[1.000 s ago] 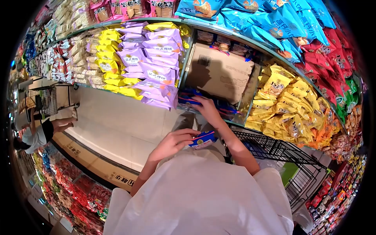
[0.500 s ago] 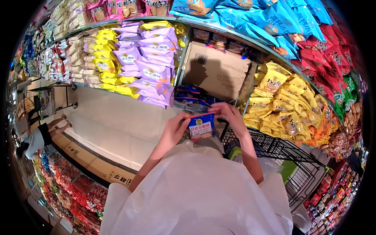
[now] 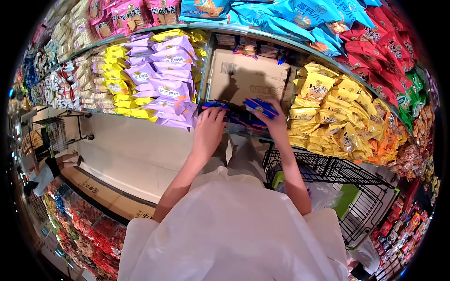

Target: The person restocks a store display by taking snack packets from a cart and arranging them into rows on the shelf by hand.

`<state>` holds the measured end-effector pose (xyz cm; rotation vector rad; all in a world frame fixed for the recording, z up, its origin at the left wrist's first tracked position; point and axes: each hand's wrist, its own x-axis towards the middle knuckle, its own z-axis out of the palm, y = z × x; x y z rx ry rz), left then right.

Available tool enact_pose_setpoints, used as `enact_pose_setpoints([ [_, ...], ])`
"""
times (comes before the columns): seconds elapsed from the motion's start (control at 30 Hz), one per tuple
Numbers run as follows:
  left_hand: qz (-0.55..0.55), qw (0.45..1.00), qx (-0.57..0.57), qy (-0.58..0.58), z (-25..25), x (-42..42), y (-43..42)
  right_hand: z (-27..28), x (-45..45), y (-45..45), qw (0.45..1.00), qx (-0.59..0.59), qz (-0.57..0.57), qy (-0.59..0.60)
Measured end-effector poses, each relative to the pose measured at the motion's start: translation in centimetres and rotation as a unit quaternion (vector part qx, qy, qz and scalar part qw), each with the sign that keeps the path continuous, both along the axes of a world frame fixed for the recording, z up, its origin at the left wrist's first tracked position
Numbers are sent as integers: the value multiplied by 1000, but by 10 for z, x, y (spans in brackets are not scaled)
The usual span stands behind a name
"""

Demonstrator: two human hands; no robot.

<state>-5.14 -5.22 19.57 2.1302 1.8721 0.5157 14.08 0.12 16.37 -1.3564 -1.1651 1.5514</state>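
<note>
A long, tiered display with clear glass-like edging [image 3: 255, 32] curves across the view, its compartments full of bagged snacks. Below it spreads the wearer's loose, pale fabric shirt [image 3: 234, 234]. On the right of the lower tier lies a broad heap of shiny yellow plastic snack bags [image 3: 347, 112]; below it stands a black wire shopping cart [image 3: 328, 173] with a bright green panel. On the left of the tier, lilac plastic snack bags [image 3: 171, 75] are stacked in overlapping rows beside yellow ones.

Between these, a brown cardboard box [image 3: 248, 77] with a printed barcode fills most of one compartment, a shadow across it. More small packets lie behind the box and along the compartment's front.

The right hand [image 3: 276, 122], at the front right of that compartment, is closed around a small dark blue plastic packet with red edging [image 3: 261, 107]; the packet lies tilted within the fingers, over the box's near edge. The left hand [image 3: 209, 122] is at the front left corner, fingers bent over a small glossy blue plastic packet [image 3: 214, 104], which shows just beyond the fingertips; whether the hand grips it, I cannot tell. The two hands are apart, with dark blue packets [image 3: 241, 118] lying between them.
</note>
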Motion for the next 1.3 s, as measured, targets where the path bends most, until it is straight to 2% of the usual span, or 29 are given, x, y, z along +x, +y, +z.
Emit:
enact_pose_setpoints([
  [0.03, -1, 1000, 1, 1, -10, 0, -4, -28, -4, 5, 1000, 1, -1, 1],
  [0.1, -2, 995, -78, 68, -23, -1, -12, -78, -13, 10, 982, 129, 75, -114],
  [0.27, 23, 993, -101, 64, -20, 6, -17, -111, -26, 0, 974, 63, 164, -140],
  [0.37, 43, 992, -106, 59, -17, 6, -18, -106, -27, -1, 975, 63, 143, -159],
  [0.43, 49, 992, -103, 54, -17, 9, -17, -112, -31, -3, 955, 137, 150, -216],
  [0.47, 47, 992, -104, 60, -18, 10, -17, -115, -34, -2, 955, 136, 148, -216],
  [0.53, 40, 992, -103, 67, -11, 14, -8, -121, -41, 7, 942, 121, 235, -207],
  [0.57, 87, 978, -186, 37, -6, 16, 5, -137, -39, 11, 949, 99, 240, -178],
  [0.6, 133, 955, -266, 8, -3, 18, 18, -128, -38, 11, 950, 98, 236, -181],
  [0.63, 128, 956, -264, 6, -16, 17, 27, -108, -39, 12, 952, 70, 225, -195],
  [0.7, 60, 993, -97, -34, -61, 10, 36, -92, -35, 7, 953, 42, 211, -212],
  [0.77, 39, 995, -95, -16, -103, 0, 34, -91, -32, -1, 939, 122, 191, -260],
  [0.83, 14, 995, -95, 6, -97, 0, 37, -99, -37, -4, 929, 147, 197, -278],
  [0.9, 52, 972, -225, 29, -88, 4, 41, -105, -45, -4, 919, 169, 198, -296],
  [1.0, 48, 962, -253, 86, -91, 5, 45, -106, -55, 5, 899, 162, 205, -351],
  [1.03, 40, 984, -165, 50, -96, 3, 42, -105, -53, 5, 892, 140, 229, -364],
  [1.07, 24, 985, -164, 48, -102, 4, 40, -104, -51, 1, 884, 115, 252, -378],
  [1.1, 17, 987, -138, 80, -82, 11, 41, -97, -50, -7, 886, 107, 237, -384],
  [1.13, 7, 988, -111, 111, -63, 18, 43, -79, -49, -18, 887, 146, 157, -409],
  [1.17, -16, 995, -31, 95, -47, 28, 41, -58, -45, -30, 879, 179, 75, -435],
  [1.2, -15, 1000, 18, 1, -40, 39, 41, -34, -37, -43, 877, 162, 53, -449],
  [1.27, -67, 989, 19, -132, -9, 68, 32, 21, -17, -76, 920, 230, -116, -294],
  [1.3, -92, 985, 7, -143, 0, 84, 21, 51, -6, -99, 921, 203, -169, -285],
])
